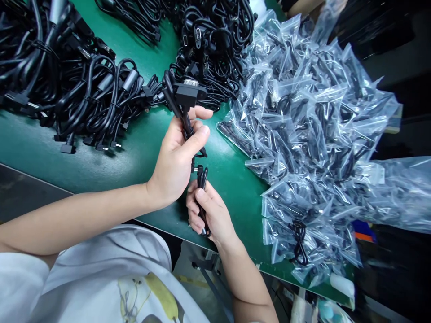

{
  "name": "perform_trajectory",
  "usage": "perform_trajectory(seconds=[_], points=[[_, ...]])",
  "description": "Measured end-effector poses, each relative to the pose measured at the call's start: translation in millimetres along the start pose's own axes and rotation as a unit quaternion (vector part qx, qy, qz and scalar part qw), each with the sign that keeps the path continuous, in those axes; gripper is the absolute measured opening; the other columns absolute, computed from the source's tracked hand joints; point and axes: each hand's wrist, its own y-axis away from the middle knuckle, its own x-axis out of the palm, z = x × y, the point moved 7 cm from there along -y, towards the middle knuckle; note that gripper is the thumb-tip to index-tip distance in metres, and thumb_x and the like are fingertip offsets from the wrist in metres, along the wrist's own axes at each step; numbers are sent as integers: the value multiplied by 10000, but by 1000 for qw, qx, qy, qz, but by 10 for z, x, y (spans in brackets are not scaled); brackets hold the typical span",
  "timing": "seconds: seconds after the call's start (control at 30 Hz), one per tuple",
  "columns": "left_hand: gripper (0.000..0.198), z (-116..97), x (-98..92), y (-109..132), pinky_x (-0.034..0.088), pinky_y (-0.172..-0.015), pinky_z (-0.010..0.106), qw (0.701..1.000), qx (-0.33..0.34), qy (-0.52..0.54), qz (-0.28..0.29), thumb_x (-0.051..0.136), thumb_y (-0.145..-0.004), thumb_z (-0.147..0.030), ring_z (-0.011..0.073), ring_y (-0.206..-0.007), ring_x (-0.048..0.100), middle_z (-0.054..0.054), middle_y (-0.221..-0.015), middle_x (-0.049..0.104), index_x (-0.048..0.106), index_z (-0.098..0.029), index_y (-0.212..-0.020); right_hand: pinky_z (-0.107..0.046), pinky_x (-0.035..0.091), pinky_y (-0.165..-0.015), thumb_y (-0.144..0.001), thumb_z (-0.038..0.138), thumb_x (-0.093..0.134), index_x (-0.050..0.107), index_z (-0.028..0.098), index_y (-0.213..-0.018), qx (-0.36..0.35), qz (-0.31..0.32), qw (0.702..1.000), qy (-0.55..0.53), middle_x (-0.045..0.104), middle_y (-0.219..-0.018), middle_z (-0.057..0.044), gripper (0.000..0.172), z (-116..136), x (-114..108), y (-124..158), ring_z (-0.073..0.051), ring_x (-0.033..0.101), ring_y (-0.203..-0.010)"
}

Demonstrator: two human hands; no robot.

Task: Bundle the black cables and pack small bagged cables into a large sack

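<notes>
My left hand (178,157) is closed around a bundled black cable (187,122), thumb pressed along it. The cable's flat black panel-mount end with a metal USB socket (190,92) sticks up above the fingers. Just below and to the right, my right hand (210,208) grips a smaller coiled black cable (202,177). Its loops rise above the thumb and its lower end shows beneath the fingers. A small metal plug (195,169) lies between the two hands; I cannot tell which cable it belongs to.
Bundled black cables (90,89) are heaped on the green table (141,148) at left, with another cable pile (215,45) at the back. Clear zip bags (303,121) holding cables cover the right side. One loose cable (299,242) lies on them. Another person's hand (332,9) is at the top right.
</notes>
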Motion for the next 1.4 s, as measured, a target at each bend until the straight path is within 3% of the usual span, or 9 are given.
perform_trajectory(seconds=[0.43,1.03,1.4], points=[[161,-30,27,-7,540,-801,269,998,52,-37,23,586,-949,-325,162,-912,611,13,-897,565,615,-264,-1095,-114,345,-300,-913,502,644,485,228,-964,-3,-10,999,33,438,-605,126,320,60,-8,41,-6,321,-335],[190,13,-23,5,527,-793,280,1000,6,-21,-16,620,-907,-289,171,-901,608,29,-937,575,620,-260,-1095,-114,331,-289,-894,534,665,494,229,-959,8,-10,1000,27,439,-602,125,356,24,-6,19,-4,302,-329],[167,-5,-6,-8,534,-805,293,999,28,-36,-7,604,-928,-323,168,-895,612,19,-902,547,613,-266,-1085,-114,328,-294,-903,521,658,489,229,-960,10,-4,1000,23,446,-601,126,342,21,8,27,-5,302,-334]])
